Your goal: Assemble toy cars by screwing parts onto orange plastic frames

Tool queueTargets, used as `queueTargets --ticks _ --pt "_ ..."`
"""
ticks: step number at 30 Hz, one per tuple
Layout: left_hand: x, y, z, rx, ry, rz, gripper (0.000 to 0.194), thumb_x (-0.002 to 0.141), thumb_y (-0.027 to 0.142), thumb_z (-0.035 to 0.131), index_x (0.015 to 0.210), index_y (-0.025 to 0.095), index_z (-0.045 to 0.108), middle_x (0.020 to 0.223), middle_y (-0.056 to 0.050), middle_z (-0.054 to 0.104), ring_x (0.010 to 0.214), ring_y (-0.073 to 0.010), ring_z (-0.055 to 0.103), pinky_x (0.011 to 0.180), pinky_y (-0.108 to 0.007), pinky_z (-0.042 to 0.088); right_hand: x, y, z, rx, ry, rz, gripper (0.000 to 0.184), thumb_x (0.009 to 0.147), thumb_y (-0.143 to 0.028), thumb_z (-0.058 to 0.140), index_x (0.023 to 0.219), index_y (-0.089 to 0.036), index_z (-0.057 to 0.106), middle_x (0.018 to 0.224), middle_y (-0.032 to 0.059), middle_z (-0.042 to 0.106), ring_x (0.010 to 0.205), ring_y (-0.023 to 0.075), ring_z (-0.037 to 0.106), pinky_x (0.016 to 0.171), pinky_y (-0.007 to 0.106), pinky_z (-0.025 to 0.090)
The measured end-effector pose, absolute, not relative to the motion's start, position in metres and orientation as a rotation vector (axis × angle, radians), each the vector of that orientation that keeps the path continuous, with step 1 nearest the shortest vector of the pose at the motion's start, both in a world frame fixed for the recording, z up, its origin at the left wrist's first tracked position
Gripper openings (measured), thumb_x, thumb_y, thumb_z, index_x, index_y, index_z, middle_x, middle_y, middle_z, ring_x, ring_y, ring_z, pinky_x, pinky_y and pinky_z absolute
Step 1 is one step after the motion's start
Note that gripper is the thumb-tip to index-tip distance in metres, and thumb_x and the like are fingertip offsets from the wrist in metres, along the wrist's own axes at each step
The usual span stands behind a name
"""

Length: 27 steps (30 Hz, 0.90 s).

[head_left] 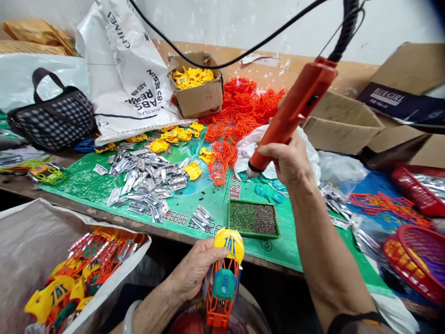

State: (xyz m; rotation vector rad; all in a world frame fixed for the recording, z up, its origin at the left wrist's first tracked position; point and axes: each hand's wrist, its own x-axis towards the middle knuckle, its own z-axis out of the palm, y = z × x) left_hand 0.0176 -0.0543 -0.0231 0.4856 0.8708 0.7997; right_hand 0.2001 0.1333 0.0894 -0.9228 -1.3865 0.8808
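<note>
My left hand (194,269) grips a toy car body (224,283) near the table's front edge, thumb on its yellow hood. The body has an orange cage frame and a teal piece in the middle. My right hand (290,160) is wrapped round a red electric screwdriver (295,111), which hangs from a black cable. Its dark tip points down and left, above the table and apart from the car body. Just beyond the car body lies a green tray (253,234) of small dark screws. Beside the tray are a few silver strips (201,218).
Silver parts (146,176) and yellow shells (174,134) lie in heaps on the green table, with orange frames (243,106) behind. A white sack (125,69) and carton (198,95) stand at the back. An open bag (28,241) of assembled bodies is at lower left, red baskets (413,260) at right.
</note>
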Motion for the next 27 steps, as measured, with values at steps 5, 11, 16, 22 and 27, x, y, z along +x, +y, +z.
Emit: queueTargets --ticks 5,11,16,22,27 --pt "0.023 -0.051 -0.023 0.442 0.881 0.792 0.027 0.073 0.034 0.079 0.085 0.01 0.076 0.069 -0.007 0.073 0.053 -0.0115 0.061 0.052 -0.02 0.047 0.206 0.092 0.074 -0.945 -1.298 1.026 0.047 0.057 -0.018 0.069 0.103 -0.018 0.059 0.066 -0.003 0.062 0.057 0.0157 0.058 0.058 0.033 0.048" --pt "0.028 -0.052 -0.025 0.432 0.913 0.782 0.028 0.074 0.035 0.079 0.087 0.011 0.075 0.07 -0.005 0.071 0.054 -0.0101 0.059 0.052 -0.019 0.047 0.209 0.067 0.045 -1.085 -1.234 0.923 0.021 0.064 -0.031 0.074 0.073 -0.019 0.061 0.067 -0.0008 0.06 0.056 0.0139 0.055 0.057 0.033 0.051" --pt "0.032 -0.055 -0.025 0.391 0.97 0.751 0.029 0.072 0.036 0.08 0.085 0.011 0.074 0.067 -0.004 0.069 0.05 -0.0092 0.057 0.05 -0.019 0.046 0.205 0.059 0.028 -1.137 -1.171 0.856 0.018 0.065 -0.031 0.073 0.073 -0.02 0.062 0.07 0.0004 0.061 0.058 0.0143 0.056 0.059 0.034 0.052" --pt "0.033 -0.054 -0.021 0.347 0.974 0.76 0.028 0.069 0.035 0.082 0.082 0.01 0.075 0.064 -0.004 0.069 0.048 -0.0086 0.057 0.048 -0.018 0.046 0.198 0.058 0.025 -1.107 -1.138 0.844 0.018 0.063 -0.031 0.073 0.065 -0.021 0.059 0.063 -0.0006 0.059 0.056 0.0144 0.055 0.055 0.033 0.051" --pt "0.032 -0.054 -0.021 0.325 0.974 0.77 0.03 0.067 0.033 0.084 0.083 0.009 0.075 0.066 -0.005 0.07 0.05 -0.0096 0.059 0.05 -0.019 0.049 0.197 0.059 0.022 -1.101 -1.12 0.866 0.017 0.063 -0.03 0.074 0.063 -0.019 0.061 0.063 -0.0011 0.059 0.055 0.0143 0.055 0.059 0.035 0.052"
